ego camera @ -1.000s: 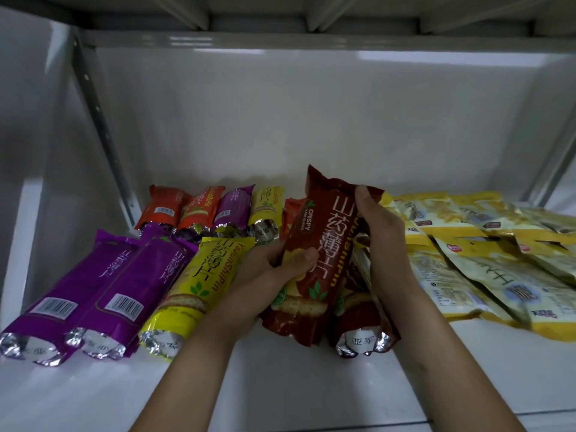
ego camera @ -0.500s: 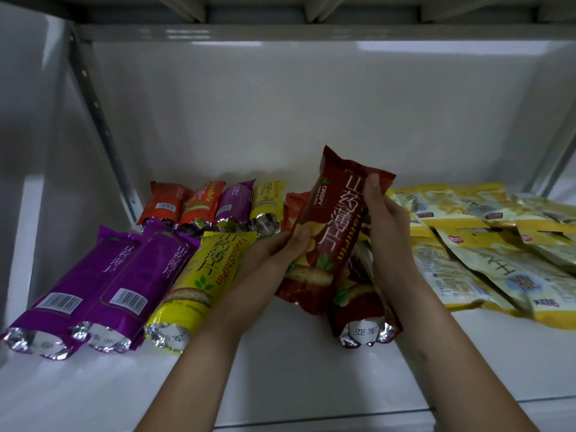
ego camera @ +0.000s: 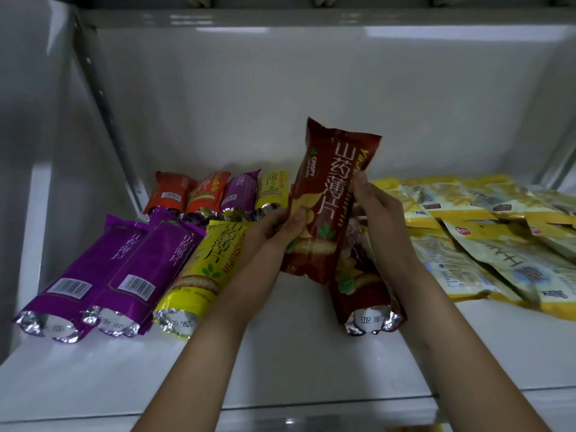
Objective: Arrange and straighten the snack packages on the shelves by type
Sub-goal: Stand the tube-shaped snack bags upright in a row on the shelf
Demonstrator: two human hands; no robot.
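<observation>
Both hands, left hand (ego camera: 274, 229) and right hand (ego camera: 378, 213), grip the raised red package (ego camera: 330, 194).

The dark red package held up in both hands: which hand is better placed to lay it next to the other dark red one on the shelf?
Probably the right hand. It grips the dark red package directly above the lying dark red package; the left hand holds the far side, over the yellow package.

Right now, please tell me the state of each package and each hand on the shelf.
Dark red package: lifted, tilted, held by both hands.
Left hand: grips its lower left edge.
Right hand: grips its right side.
Second dark red package: lying flat, foil end forward.
Two purple packages: lying side by side.
Yellow package: lying beside them.
Back row of small packages: lying, mixed colours.
Yellow flat bags: overlapping, untidy.
</observation>
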